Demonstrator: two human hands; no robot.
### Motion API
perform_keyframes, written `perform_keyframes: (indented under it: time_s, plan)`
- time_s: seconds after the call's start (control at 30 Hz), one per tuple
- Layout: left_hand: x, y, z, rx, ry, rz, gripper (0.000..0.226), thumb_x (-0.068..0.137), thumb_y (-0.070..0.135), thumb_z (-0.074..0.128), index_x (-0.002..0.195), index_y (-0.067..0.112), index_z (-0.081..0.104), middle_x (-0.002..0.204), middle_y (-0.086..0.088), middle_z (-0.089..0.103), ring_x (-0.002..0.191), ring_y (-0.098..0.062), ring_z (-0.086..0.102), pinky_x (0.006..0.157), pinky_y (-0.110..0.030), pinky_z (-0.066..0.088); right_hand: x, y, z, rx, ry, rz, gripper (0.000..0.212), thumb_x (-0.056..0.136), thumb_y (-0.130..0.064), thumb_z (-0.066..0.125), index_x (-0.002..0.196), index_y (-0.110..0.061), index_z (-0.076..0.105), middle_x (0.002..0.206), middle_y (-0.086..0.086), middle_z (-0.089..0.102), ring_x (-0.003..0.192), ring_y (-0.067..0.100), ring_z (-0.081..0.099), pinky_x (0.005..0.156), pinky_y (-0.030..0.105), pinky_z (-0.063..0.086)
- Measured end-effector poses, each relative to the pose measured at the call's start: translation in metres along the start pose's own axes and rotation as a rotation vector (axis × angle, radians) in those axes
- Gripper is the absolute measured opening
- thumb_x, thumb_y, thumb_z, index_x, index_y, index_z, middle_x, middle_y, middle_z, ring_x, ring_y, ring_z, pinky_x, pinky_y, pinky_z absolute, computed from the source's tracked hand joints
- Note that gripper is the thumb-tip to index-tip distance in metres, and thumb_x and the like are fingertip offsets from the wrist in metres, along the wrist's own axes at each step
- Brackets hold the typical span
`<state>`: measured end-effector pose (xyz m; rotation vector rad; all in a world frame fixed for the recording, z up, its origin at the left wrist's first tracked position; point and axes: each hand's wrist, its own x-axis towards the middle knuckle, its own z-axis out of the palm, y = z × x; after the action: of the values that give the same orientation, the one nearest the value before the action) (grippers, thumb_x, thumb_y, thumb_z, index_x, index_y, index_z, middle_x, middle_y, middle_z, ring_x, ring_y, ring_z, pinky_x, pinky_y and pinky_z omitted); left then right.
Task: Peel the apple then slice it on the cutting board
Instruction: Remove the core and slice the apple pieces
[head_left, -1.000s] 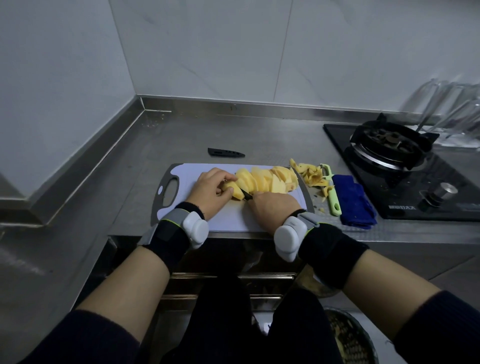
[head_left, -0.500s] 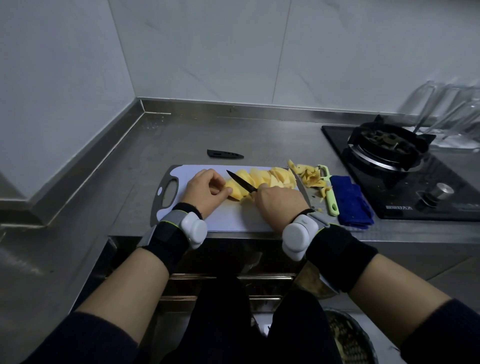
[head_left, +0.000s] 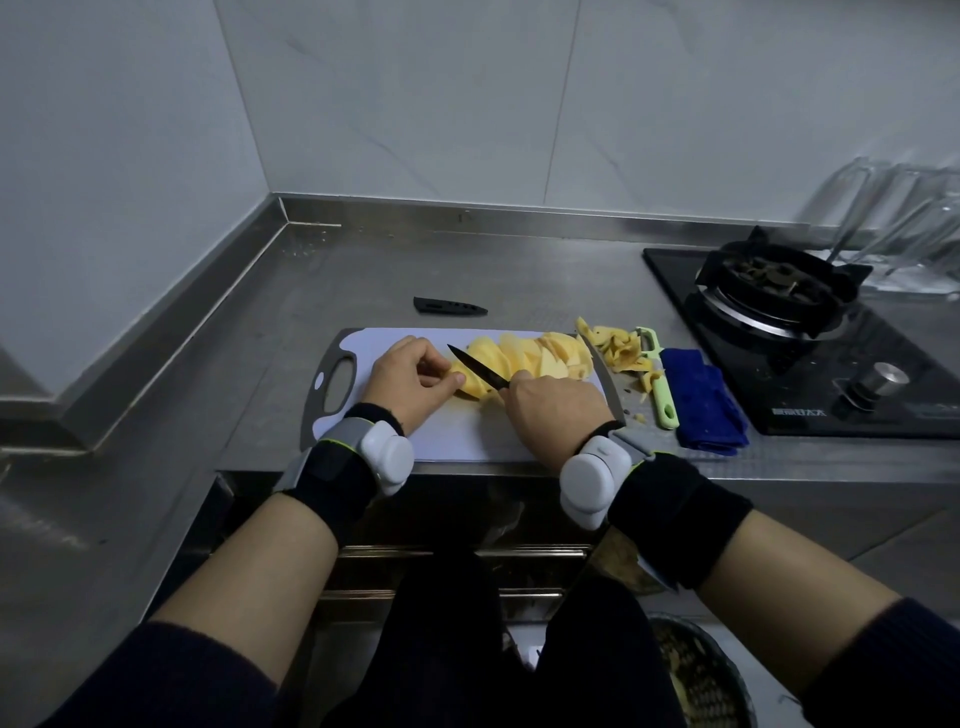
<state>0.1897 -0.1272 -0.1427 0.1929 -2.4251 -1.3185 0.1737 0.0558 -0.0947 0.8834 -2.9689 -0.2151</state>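
The counter (head_left: 218, 405) is brushed, dull-sheened metal. Beneath the left hand (head_left: 410, 379) and right hand (head_left: 558, 410), the cutting board (head_left: 457, 436) looks smooth matt plastic. The knife (head_left: 475, 366) blade is matt black; the cut apple (head_left: 519, 358) looks moist. Right of the right hand: a plastic peeler (head_left: 661, 389), soft blue cloth (head_left: 701, 410), glossy black hob (head_left: 904, 364).

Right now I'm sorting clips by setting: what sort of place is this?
Most likely a home kitchen: a gas hob set in a steel counter, a cutting board with apple slices, and a green peeler beside it.
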Motion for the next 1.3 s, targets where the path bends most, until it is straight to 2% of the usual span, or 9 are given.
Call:
perform_keyframes:
  time_s: [0.13, 0.37, 0.5, 0.9, 0.97, 1.17, 1.3]
  plan:
    - [-0.001, 0.001, 0.000, -0.005, 0.000, 0.002, 0.019, 0.079, 0.017, 0.078, 0.080, 0.009, 0.061, 0.091, -0.001, 0.059, 0.082, -0.016, 0.066, 0.082, -0.036, 0.058, -0.001, -0.005, 0.000, -0.029, -0.017, 0.005, 0.017, 0.100, -0.016, 0.037, 0.106, -0.007, 0.049, 0.092, 0.008, 0.065, 0.078, 0.031, 0.063, 0.062, 0.035, 0.043]
    - [0.001, 0.000, 0.000, 0.003, 0.008, 0.007, 0.018, 0.079, 0.018, 0.077, 0.079, 0.010, 0.061, 0.091, 0.000, 0.059, 0.080, -0.017, 0.067, 0.082, -0.038, 0.058, -0.006, -0.005, -0.001, -0.056, -0.062, -0.002, 0.016, 0.096, -0.009, 0.040, 0.109, -0.005, 0.049, 0.096, 0.010, 0.064, 0.082, 0.030, 0.064, 0.062, 0.035, 0.041]
    - [0.000, 0.000, 0.001, -0.004, -0.001, -0.002, 0.018, 0.079, 0.018, 0.078, 0.079, 0.011, 0.061, 0.090, 0.002, 0.058, 0.080, -0.015, 0.067, 0.082, -0.038, 0.058, 0.000, -0.008, -0.001, -0.019, -0.084, 0.011, 0.018, 0.095, -0.009, 0.042, 0.110, -0.005, 0.049, 0.100, 0.010, 0.065, 0.087, 0.031, 0.065, 0.066, 0.038, 0.046]
    - [0.000, -0.001, 0.001, -0.021, 0.002, 0.009, 0.019, 0.078, 0.016, 0.078, 0.080, 0.008, 0.060, 0.092, -0.001, 0.059, 0.079, -0.017, 0.067, 0.082, -0.036, 0.059, 0.007, -0.005, 0.012, -0.020, -0.066, 0.009, 0.020, 0.097, -0.014, 0.040, 0.113, -0.006, 0.050, 0.102, 0.010, 0.065, 0.089, 0.031, 0.065, 0.067, 0.039, 0.047]
    - [0.001, -0.002, 0.001, -0.017, 0.001, 0.008, 0.019, 0.079, 0.017, 0.077, 0.079, 0.009, 0.060, 0.092, 0.000, 0.058, 0.080, -0.016, 0.067, 0.082, -0.036, 0.059, 0.005, -0.004, 0.014, -0.037, -0.074, 0.006, 0.020, 0.097, -0.014, 0.042, 0.114, -0.006, 0.050, 0.102, 0.009, 0.065, 0.089, 0.030, 0.065, 0.070, 0.039, 0.049]
    - [0.002, -0.001, 0.002, -0.009, -0.013, 0.029, 0.018, 0.080, 0.015, 0.075, 0.079, 0.016, 0.057, 0.094, 0.001, 0.056, 0.079, -0.016, 0.066, 0.081, -0.035, 0.058, 0.020, -0.013, 0.016, -0.052, -0.125, -0.013, 0.021, 0.096, -0.013, 0.044, 0.114, -0.006, 0.053, 0.102, 0.007, 0.064, 0.088, 0.027, 0.065, 0.063, 0.036, 0.044]
    - [0.002, 0.000, 0.002, 0.029, -0.094, 0.121, 0.015, 0.084, 0.012, 0.066, 0.090, 0.025, 0.060, 0.100, 0.013, 0.049, 0.081, -0.012, 0.057, 0.084, -0.031, 0.054, 0.015, -0.005, 0.022, -0.079, -0.099, -0.015, 0.022, 0.097, -0.015, 0.043, 0.112, -0.008, 0.057, 0.101, 0.007, 0.064, 0.087, 0.028, 0.065, 0.062, 0.036, 0.043]
